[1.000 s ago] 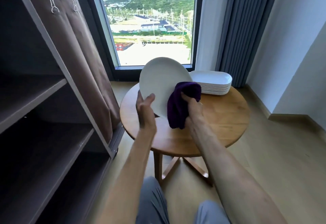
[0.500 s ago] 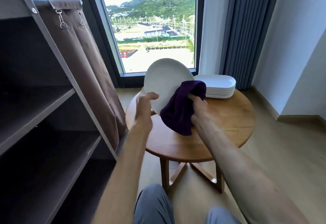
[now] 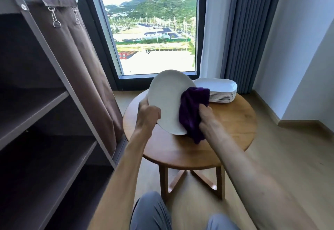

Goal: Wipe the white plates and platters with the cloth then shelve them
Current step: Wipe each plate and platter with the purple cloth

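Sunlit hills and rooftops fill the tall window behind a round wooden table, where a seated person wipes crockery. Above the table's near-left part, an oval white plate is held up on edge, smooth, matte and unmarked, its broad face turned toward the camera and slightly to the right. Its long axis runs steeply, from the top end nearest the window down to a lower end hanging just over the tabletop and leaning a little right. The left hand is closed on the plate's left rim, thumb across the front. The right hand is clenched around a bunched dark purple cloth, pressed against the plate's right edge, a loose corner trailing down toward the table. At the table's far-right edge rests a neat stack of white rectangular platters, long sides lying across the view. Left of the table stands a brown fabric-covered shelf unit, its curtain drawn aside.
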Tool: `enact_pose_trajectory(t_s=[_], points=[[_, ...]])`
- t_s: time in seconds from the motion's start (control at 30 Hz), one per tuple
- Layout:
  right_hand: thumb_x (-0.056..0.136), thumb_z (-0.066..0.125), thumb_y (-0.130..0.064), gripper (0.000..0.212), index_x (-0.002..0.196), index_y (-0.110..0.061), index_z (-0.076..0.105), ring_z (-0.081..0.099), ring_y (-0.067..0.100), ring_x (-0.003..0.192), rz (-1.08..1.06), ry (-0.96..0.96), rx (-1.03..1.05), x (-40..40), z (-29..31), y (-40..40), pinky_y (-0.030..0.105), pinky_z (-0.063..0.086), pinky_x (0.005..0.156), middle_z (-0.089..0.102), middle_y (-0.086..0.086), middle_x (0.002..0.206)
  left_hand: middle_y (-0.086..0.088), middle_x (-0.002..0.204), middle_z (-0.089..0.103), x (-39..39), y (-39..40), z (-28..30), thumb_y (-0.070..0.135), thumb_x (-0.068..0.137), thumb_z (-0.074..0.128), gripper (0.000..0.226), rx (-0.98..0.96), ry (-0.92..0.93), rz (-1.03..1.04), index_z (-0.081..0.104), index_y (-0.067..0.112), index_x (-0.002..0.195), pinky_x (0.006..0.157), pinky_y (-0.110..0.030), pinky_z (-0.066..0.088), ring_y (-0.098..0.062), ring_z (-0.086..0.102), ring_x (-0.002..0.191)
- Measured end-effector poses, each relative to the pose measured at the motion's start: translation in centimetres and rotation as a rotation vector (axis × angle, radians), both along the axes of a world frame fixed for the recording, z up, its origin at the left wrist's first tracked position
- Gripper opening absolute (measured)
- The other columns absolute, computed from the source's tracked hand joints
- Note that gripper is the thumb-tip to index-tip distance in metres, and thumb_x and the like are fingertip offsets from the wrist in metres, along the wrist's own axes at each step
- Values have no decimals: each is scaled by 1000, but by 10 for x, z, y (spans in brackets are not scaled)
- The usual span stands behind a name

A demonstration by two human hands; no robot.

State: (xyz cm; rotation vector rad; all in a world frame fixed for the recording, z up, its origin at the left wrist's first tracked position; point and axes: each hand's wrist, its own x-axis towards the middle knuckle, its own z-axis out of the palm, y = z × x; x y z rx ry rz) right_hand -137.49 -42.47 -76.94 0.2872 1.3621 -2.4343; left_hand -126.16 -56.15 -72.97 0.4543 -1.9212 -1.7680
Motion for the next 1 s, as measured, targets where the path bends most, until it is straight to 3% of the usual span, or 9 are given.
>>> enact_pose_trajectory(t_s=[0.07,0.17,0.3,0.4,0.47,0.53,0.6,0.7,1.0], points=[[92,57,0,32,123,0,64,68,33,92,8,-15,10,-14,7,-4,47,60,84,70,21,118,16,64,58,-8,-8,14,9,53,50,37,34,2,-77,64,36,74,44,-15,40,-8,52,67],[94,49,-6,23,112,-6,64,68,35,102,-44,-56,25,-13,11,-20,52,55,96,68,18,122,-2,108,71,-20,15,0,1,64,54,63,232,241,25,64,26,121,67,-30,55,-24,62,97],[90,48,-5,38,125,-2,60,66,36,108,33,-110,-51,11,-6,-38,54,52,101,67,18,120,-19,94,63,-22,44,-31,-3,49,51,61,439,328,33,63,6,109,63,-38,47,-37,54,82],[84,50,5,35,116,2,64,67,34,99,-34,-72,-9,6,-14,-28,50,57,94,68,19,109,-14,112,65,-18,27,-41,2,49,50,76,330,319,92,61,13,123,74,-38,50,-30,58,95],[83,50,8,23,95,-2,67,63,27,87,-117,40,110,-9,-9,-17,31,59,73,66,13,92,-7,132,59,-8,16,-44,8,52,53,92,107,298,34,51,22,142,78,-27,53,-20,57,110],[79,56,4,23,96,-8,65,63,25,90,-178,215,348,-26,2,-9,29,55,73,66,5,89,0,141,51,-3,10,-42,15,55,55,100,-97,238,-83,39,34,152,76,-21,54,-15,53,116],[76,65,-2,42,117,-9,59,61,23,98,-182,428,612,-34,17,-11,32,54,86,64,6,106,0,136,53,-1,12,-39,17,58,57,96,-109,235,-134,39,34,151,74,-22,55,-19,54,115],[70,75,-9,61,126,-13,50,54,18,96,-364,754,857,-33,33,-26,29,48,79,54,9,120,-1,126,61,-4,16,-33,22,71,60,76,29,250,-124,46,31,145,77,-28,58,-21,60,111],[73,70,-11,46,117,-12,59,57,21,97,-208,1040,677,16,55,-48,38,54,83,53,9,116,-5,140,60,-23,24,-24,41,100,47,52,67,288,-184,43,29,151,106,-52,51,-25,59,128]])
